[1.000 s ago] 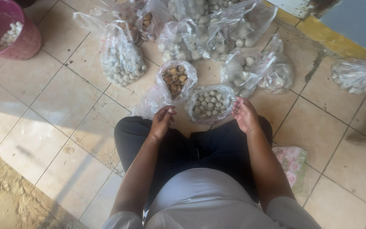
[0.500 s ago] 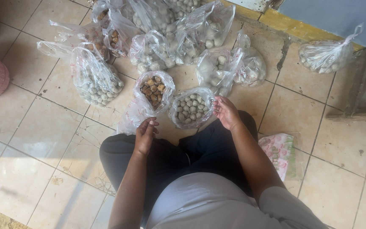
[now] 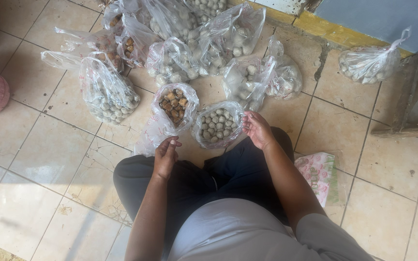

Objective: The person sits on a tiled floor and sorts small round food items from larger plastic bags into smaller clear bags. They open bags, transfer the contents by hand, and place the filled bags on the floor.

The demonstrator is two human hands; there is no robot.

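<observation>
head view: tied bags [image 3: 170,63] crowd open bag [image 3: 217,124].

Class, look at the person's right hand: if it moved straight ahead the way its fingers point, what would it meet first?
Probably the open clear plastic bag of pale round balls: the right hand already sits at its rim, fingers pointing toward it. Depth is uncertain.

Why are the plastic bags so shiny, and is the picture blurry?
Head view: daylight glints off the clear bags, hiding some pale balls; the open bag by the right hand reads sharp; the left hand casts soft shadow on the tiled floor; no blur.
</observation>
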